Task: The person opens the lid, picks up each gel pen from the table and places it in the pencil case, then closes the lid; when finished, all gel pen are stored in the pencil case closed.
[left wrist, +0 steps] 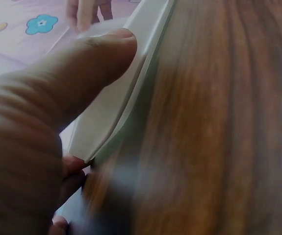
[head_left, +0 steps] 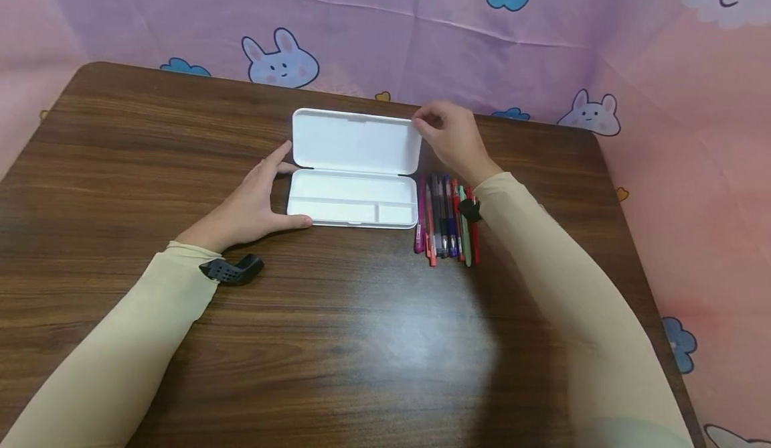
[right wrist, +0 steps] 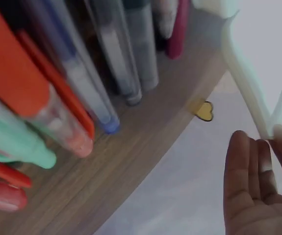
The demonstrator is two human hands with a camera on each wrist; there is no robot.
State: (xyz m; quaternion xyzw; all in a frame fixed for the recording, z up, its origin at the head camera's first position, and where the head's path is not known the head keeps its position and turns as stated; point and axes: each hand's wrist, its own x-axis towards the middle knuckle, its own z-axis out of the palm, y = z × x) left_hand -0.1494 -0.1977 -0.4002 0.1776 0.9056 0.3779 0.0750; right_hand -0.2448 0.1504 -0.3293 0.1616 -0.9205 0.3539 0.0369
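A white pencil case lies opened on the table, its lid swung up at the back. Inside the base, thin walls form a long compartment and smaller ones at the front. My left hand holds the base at its left end, thumb on the front corner and fingers along the side. In the left wrist view, the thumb presses against the case's wall. At the lid's upper right corner, my right hand pinches the rim between thumb and fingers. The right wrist view also shows this grip on the lid.
Several pens in purple, red, black, blue and green lie side by side just right of the case, below my right wrist. The brown wooden table ends at a patterned cloth behind and at the right.
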